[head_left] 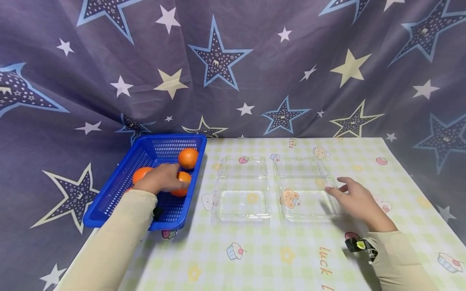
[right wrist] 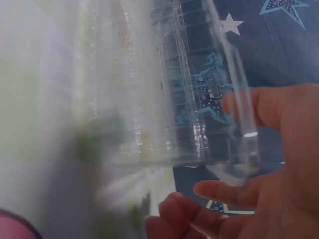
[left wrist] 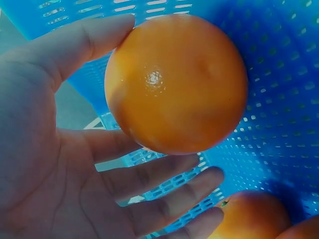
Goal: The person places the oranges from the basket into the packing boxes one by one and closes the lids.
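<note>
Inside the blue basket (head_left: 109, 202), my left hand (head_left: 160, 178) is on an orange (head_left: 183, 189) near the right wall. In the left wrist view the thumb and index finger hold that orange (left wrist: 179, 84) from two sides, while the other fingers extend past it. Over to the right, my right hand (head_left: 354, 200) is at the right edge of a clear plastic container (head_left: 309, 210). Its thumb (right wrist: 259, 104) overlaps the container's rim (right wrist: 244, 114) in the right wrist view, and the fingers are loosely bent; firm contact is hard to make out.
More oranges lie in the basket, one at the back right (head_left: 188, 158) and another orange (head_left: 141, 174) partly behind the left hand. A second clear container (head_left: 242, 216) stands between the basket and the right container. A checked tablecloth (head_left: 262, 262) covers the table; a star-patterned curtain (head_left: 255, 81) hangs behind.
</note>
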`<state>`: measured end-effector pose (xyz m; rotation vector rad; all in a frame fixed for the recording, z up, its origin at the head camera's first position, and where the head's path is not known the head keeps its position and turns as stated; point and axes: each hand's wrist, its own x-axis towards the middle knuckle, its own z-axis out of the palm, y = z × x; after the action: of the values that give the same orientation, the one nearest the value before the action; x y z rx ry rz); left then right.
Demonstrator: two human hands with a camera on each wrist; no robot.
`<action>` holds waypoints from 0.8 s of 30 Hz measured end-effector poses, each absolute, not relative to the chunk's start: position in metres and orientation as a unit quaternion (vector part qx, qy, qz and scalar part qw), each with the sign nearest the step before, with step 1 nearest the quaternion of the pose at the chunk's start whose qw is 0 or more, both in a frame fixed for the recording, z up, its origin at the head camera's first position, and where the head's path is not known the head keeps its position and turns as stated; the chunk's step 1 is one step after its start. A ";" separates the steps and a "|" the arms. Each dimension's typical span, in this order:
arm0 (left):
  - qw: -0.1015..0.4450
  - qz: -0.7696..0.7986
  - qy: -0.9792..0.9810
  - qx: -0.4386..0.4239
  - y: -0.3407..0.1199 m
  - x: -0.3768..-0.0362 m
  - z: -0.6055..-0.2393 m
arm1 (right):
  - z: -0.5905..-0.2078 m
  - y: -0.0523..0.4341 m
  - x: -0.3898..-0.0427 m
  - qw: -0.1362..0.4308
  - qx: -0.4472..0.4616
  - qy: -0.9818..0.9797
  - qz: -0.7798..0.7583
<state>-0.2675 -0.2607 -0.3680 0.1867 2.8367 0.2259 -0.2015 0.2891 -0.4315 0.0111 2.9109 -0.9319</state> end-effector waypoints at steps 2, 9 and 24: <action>0.147 0.081 0.984 0.062 -0.261 -0.268 -0.369 | -0.435 0.290 -0.202 0.046 0.010 0.949 -0.312; 0.157 0.094 0.981 0.061 -0.262 -0.268 -0.371 | -0.446 0.291 -0.200 0.051 0.023 0.937 -0.345; 0.168 0.108 0.978 0.061 -0.262 -0.267 -0.370 | -0.454 0.293 -0.199 0.038 0.078 0.915 -0.395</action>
<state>-0.2674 -0.2618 -0.3696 0.1728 2.7819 0.3069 -0.1992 0.2933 -0.4545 0.2380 2.8058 -1.2101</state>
